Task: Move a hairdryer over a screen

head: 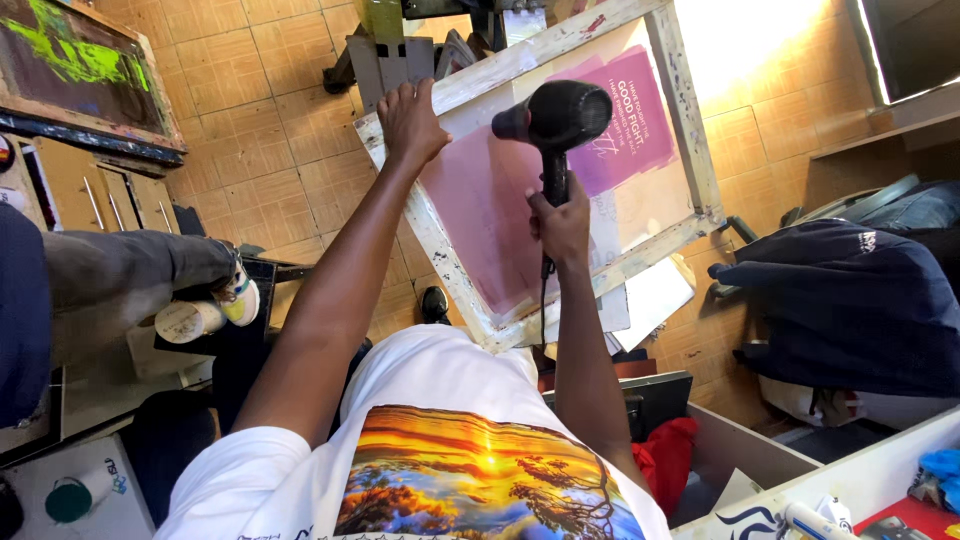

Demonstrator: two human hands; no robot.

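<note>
Overhead, the left hand (411, 122) grips the top corner of the wooden screen-printing frame (690, 130), while the right hand (560, 222) is closed around a black hair dryer (556, 118) aimed at its pink mesh (480, 210).

The person wears a white short-sleeved cotton T-shirt (420, 390) with a large rectangular print (480, 475) on the front: an orange and yellow sunset over blue water, with dark tree branches along the lower edge. Both arms are bare below the sleeves, and the left hand (410, 122) and right hand (562, 225) carry no gloves, rings or watch.
</note>
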